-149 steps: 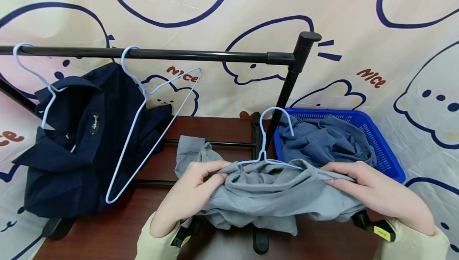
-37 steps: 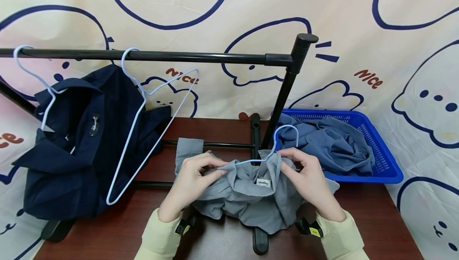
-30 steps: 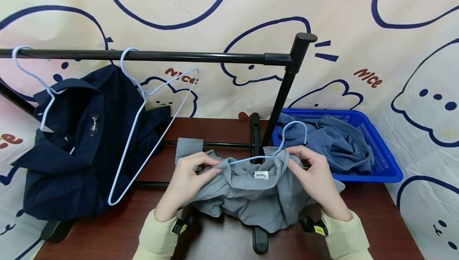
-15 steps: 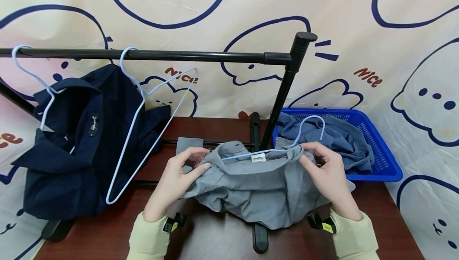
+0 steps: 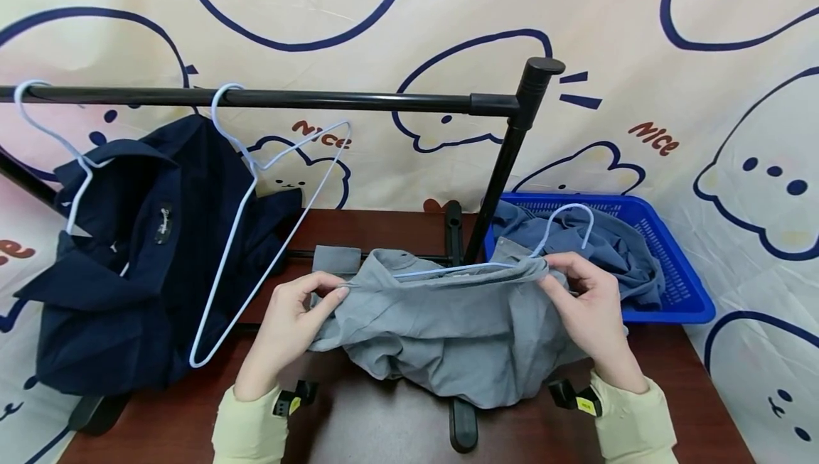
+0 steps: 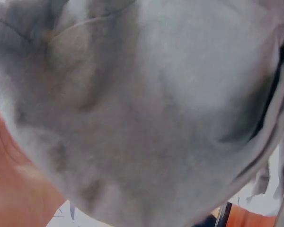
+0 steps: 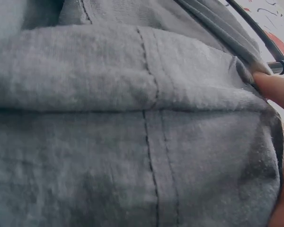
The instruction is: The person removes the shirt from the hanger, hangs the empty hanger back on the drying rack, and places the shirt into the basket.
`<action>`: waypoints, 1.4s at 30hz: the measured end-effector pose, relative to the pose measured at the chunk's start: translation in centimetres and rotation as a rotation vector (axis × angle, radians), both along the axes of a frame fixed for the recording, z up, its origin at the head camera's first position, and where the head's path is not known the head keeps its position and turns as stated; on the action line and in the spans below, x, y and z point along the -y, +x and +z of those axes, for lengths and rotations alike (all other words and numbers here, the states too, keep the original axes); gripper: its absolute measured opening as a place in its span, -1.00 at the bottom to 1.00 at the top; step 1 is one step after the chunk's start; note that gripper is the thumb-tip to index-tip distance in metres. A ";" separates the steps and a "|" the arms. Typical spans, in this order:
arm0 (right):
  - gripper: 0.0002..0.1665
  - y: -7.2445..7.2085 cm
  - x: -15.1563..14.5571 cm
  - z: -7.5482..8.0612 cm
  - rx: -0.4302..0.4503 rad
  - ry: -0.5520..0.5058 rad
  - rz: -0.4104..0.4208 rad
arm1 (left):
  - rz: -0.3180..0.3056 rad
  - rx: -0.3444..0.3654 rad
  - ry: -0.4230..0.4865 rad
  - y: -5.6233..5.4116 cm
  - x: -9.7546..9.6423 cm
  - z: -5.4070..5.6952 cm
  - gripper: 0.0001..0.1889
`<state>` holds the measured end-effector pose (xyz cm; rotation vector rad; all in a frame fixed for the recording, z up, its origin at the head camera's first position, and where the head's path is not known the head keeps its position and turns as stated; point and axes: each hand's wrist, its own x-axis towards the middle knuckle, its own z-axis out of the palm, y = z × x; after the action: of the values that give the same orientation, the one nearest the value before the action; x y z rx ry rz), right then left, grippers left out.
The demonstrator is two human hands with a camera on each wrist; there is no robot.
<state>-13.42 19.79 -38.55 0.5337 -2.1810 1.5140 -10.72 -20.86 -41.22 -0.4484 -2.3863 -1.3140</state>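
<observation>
A grey shirt (image 5: 448, 329) is bunched over a pale blue wire hanger (image 5: 542, 233) whose hook points up and leans right. In the head view my left hand (image 5: 291, 318) pinches the shirt's left edge between thumb and fingers. My right hand (image 5: 587, 304) pinches the cloth at the right, beside the base of the hook. Most of the hanger's body is hidden inside the shirt. Grey cloth (image 6: 142, 113) fills the left wrist view. Stitched seams on the grey cloth (image 7: 154, 156) show in the right wrist view, with my right thumb (image 7: 274, 90) on its edge.
A black clothes rail (image 5: 358, 99) crosses the back. From it hang a dark navy shirt (image 5: 147, 293) on a hanger and a bare blue hanger (image 5: 225, 276). A blue basket (image 5: 684, 286) with blue-grey clothing (image 5: 627, 258) stands right, on the brown table (image 5: 377, 421).
Over the last second my left hand has moved left and my right hand right, stretching the shirt wider. The hook has shifted right. Five seconds ago my right hand gripped farther right.
</observation>
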 end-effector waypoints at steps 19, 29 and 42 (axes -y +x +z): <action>-0.81 -0.4 1.1 -0.5 -0.050 -0.289 -0.022 | -0.127 0.200 0.001 -0.3 -1.0 -1.4 -0.94; -0.80 -0.5 2.3 -0.9 -0.066 -0.251 0.042 | -0.055 0.364 -0.004 -0.9 -3.2 -2.9 -0.86; -0.82 -0.6 2.9 -1.1 -0.036 -0.277 0.105 | -0.159 0.510 0.153 -1.8 -6.2 -4.4 -0.79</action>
<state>-14.03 16.93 -39.61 0.5834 -1.8993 1.8110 -12.50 -14.62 -45.65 -0.2865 -2.6594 -1.8536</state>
